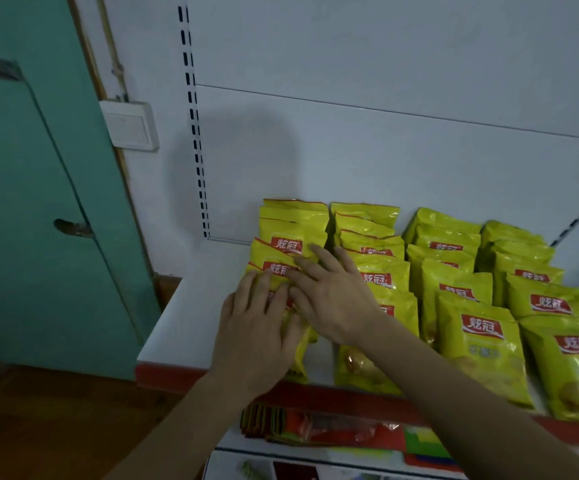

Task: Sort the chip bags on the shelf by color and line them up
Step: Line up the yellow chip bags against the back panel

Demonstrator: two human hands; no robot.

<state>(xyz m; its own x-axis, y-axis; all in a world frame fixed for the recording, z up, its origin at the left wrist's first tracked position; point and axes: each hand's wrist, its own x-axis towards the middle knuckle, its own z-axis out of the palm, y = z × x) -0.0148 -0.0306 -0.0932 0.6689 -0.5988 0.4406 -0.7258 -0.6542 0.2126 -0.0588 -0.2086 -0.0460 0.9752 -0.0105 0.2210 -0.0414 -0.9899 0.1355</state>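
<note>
Yellow chip bags with red labels lie in overlapping rows on a white shelf (184, 317) with a red front strip. The leftmost row (293, 223) runs from the back panel toward the front edge. My left hand (257, 337) lies flat, fingers spread, on the front bags of that row. My right hand (329, 292) rests flat just behind it, fingertips on a bag's red label (283, 268). Neither hand grips a bag. More rows of yellow bags (482, 334) fill the shelf to the right.
The shelf's left end is bare white surface beside the leftmost row. A lower shelf holds red, orange and green packets (333, 431). A green door (38, 202) and a wall switch (130, 126) stand at the left.
</note>
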